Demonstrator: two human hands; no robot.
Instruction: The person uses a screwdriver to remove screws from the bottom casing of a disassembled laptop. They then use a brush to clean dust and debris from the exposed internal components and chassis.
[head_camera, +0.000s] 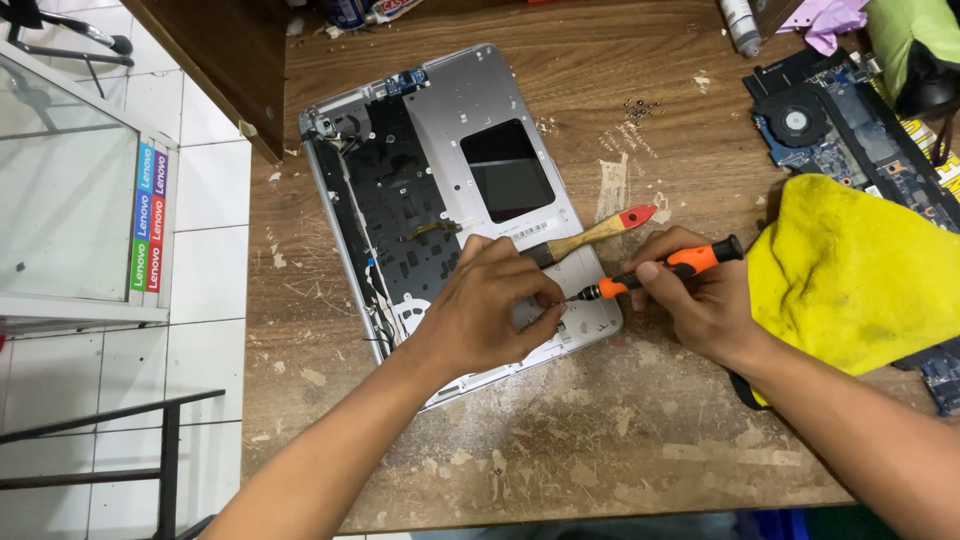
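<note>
Worn wooden table (620, 430), screwdriver (665, 270) in right hand (700, 300); left hand (490, 310) at tip

Worn wooden table (600, 440), scuffed and flecked with pale chips. On it: opened silver laptop shell (450, 110), inner side up, dark rectangular cut-out in the middle. My left hand (480, 315) rests on its near corner, fingers (535, 300) pinched at the tip of an orange-and-black screwdriver (665, 270) held in my right hand (700, 300). Wooden brush with red tip (600, 232) just behind. Yellow cloth (860, 275) to the right, partly covering a blue circuit board with fan (810, 125)
</note>
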